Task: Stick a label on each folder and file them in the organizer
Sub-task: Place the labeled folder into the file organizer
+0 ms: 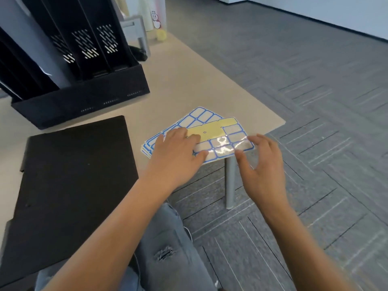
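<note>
The left hand [178, 148] presses flat, with straight fingers, on the label sheet [218, 141]. The right hand [262, 162] hovers released just beside its near-right edge, the nearer hand for peeling.

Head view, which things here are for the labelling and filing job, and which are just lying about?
Job: label sheets, black folder, organizer, left hand, right hand.
Lying about: plastic cup, grey bracket.

Head view, looking down (close).
</note>
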